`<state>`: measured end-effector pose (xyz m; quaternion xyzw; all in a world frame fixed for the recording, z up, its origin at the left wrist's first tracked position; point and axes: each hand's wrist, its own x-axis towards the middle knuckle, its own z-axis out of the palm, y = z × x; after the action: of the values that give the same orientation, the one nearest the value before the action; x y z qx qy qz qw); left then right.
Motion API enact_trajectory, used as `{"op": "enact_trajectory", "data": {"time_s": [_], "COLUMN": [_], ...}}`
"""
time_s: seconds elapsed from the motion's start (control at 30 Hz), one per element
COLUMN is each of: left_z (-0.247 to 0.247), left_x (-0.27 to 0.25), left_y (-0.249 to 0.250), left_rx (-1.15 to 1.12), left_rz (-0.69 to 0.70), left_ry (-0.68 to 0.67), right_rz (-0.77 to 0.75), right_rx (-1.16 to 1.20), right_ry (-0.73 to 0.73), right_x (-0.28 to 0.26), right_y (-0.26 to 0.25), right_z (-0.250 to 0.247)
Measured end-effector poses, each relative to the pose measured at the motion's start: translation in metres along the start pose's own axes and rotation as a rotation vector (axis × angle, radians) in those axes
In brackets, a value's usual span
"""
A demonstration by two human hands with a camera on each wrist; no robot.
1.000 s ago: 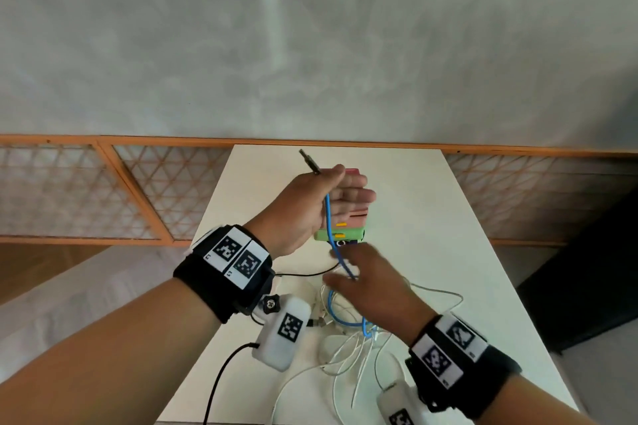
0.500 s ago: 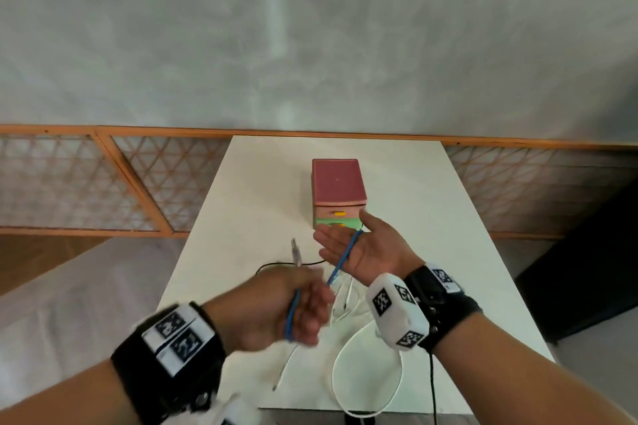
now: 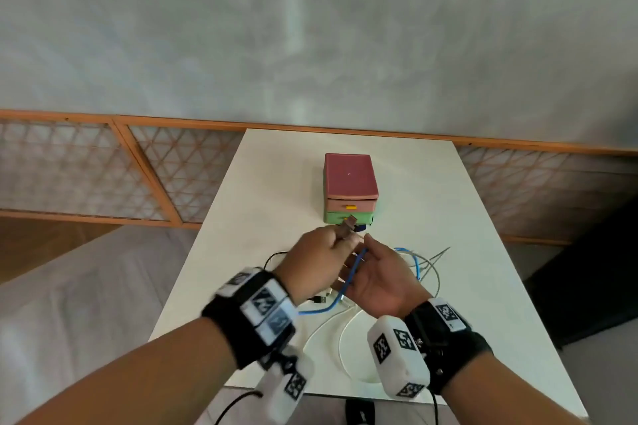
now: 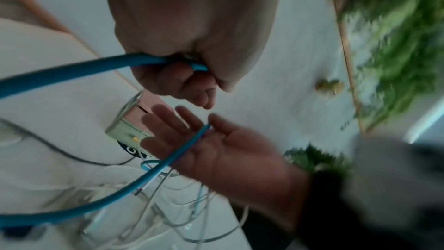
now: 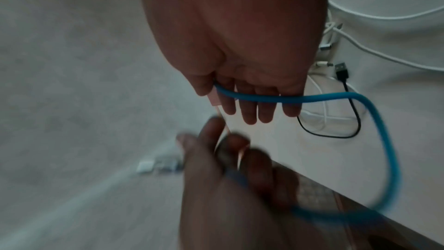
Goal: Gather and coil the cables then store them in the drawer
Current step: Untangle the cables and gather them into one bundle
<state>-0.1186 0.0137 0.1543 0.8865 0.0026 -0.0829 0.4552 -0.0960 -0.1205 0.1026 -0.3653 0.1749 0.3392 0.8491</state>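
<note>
Centre of the head view: left hand [image 3: 319, 260] curled, its grip closed on the blue cable [image 3: 355, 267] near the plug end, which pokes up past the fingers. Right hand [image 3: 379, 278] palm up, fingers straight and relaxed; the cable lies across the palm, not clamped. A loop sags between the hands toward lower centre. Drawer box [image 3: 349, 188] sits above the hands on the desk [image 3: 466, 217], drawers closed. White cables [image 3: 345, 331] and a black cable [image 3: 272, 257] lie loose beneath the hands.
</note>
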Motion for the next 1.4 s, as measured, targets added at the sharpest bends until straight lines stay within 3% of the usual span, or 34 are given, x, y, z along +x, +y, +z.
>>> {"op": "enact_trajectory", "data": {"time_s": [0.17, 0.3, 0.47, 0.57, 0.67, 0.77, 0.9, 0.97, 1.1, 1.2, 1.27, 1.4], "left_z": [0.024, 0.016, -0.018, -0.042, -0.047, -0.041, -0.020, 0.003, 0.038, 0.040, 0.037, 0.021], "left_x": [0.018, 0.005, -0.042, -0.062, -0.078, -0.067, -0.007, 0.014, 0.031, 0.018, -0.008, -0.060], "left_y": [-0.007, -0.005, -0.038, -0.057, -0.079, -0.069, -0.037, -0.026, -0.017, -0.018, -0.016, -0.032], "left_rx": [0.252, 0.203, 0.215, 0.491, 0.832, 0.845, 0.401, 0.275, 0.285, 0.223, 0.232, 0.343], "left_rz": [0.055, 0.154, -0.103, -0.163, -0.128, -0.069, 0.052, 0.058, 0.076, 0.155, 0.175, 0.062], "left_ry": [-0.136, -0.392, -0.811, -0.954, -0.953, -0.836, -0.223, -0.120, -0.133, -0.227, -0.399, -0.858], "right_rz": [0.000, 0.073, 0.049, 0.073, 0.062, 0.039, 0.055, 0.055, 0.098, 0.117, 0.095, 0.049], "right_rx": [-0.070, -0.092, 0.034, 0.006, 0.061, 0.085, 0.015, -0.023, -0.037, -0.091, -0.051, 0.041], "right_ry": [-0.028, -0.002, 0.129, 0.171, 0.223, 0.227, 0.115, 0.032, -0.029, 0.023, 0.077, 0.139], "right_x": [-0.006, 0.000, 0.018, 0.026, 0.033, 0.035, 0.024, 0.016, 0.003, 0.009, 0.016, 0.021], "right_y": [-0.004, -0.018, -0.044, -0.036, -0.021, -0.016, -0.010, -0.007, -0.013, -0.021, -0.028, -0.040], "right_z": [-0.003, -0.013, -0.035, -0.035, -0.037, -0.042, -0.033, -0.023, -0.011, -0.021, -0.030, -0.041]}}
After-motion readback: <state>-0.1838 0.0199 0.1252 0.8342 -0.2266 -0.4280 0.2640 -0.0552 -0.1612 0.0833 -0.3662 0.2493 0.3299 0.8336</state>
